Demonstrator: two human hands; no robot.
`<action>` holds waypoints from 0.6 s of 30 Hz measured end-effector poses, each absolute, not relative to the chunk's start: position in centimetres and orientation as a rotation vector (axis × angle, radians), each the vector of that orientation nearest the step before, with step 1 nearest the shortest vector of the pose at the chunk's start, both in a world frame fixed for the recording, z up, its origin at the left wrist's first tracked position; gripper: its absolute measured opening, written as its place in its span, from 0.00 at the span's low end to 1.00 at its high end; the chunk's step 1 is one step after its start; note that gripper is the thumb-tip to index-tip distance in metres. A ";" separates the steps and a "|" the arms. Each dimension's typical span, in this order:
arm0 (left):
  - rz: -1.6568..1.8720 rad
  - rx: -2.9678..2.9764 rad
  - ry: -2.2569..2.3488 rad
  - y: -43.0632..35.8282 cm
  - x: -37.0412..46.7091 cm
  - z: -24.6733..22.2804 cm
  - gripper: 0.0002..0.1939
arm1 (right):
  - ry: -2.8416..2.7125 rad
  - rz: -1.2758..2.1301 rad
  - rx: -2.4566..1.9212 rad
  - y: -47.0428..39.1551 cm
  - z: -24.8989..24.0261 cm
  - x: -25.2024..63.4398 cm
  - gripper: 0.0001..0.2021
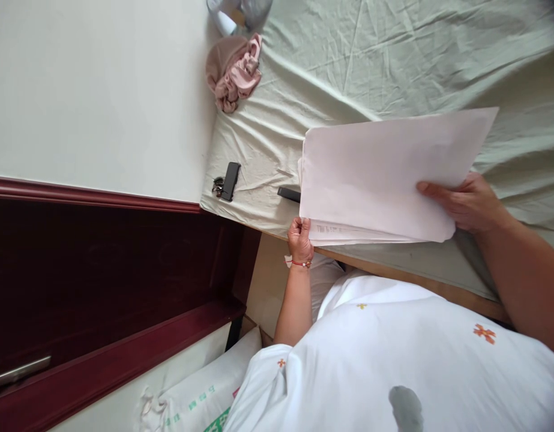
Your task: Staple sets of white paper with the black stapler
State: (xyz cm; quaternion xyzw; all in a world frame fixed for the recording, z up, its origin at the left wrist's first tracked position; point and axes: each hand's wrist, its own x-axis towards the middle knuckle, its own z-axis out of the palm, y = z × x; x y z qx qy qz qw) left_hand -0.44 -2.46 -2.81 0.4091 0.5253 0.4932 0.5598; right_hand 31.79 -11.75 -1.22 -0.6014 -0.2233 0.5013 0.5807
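Both hands hold a stack of white paper sheets (376, 174) over the cloth-covered surface. My left hand (300, 239) pinches the stack's near left corner, thumb on top; a red string bracelet circles that wrist. Gripping the right side, my right hand (470, 204) has its thumb on the top sheet and its fingers hidden underneath. The top sheet looks blank, and its far right corner lifts upward. Printed lines show on a sheet beneath along the near edge. A black flat object (289, 194) pokes out from behind the stack's left edge.
On the pale green cloth (277, 138) lie a dark rectangular case (231, 181) with keys (218, 186) beside it. Crumpled pink fabric (234, 72) sits farther back by the wall. A dark red wooden door (101, 264) stands at left, and a white sack (200, 390) rests below.
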 end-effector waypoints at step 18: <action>1.171 0.997 1.174 -2.6 -0.6 -2.5 0.25 | -0.445 1.095 -1.363 -11.4 -0.8 31.3 0.19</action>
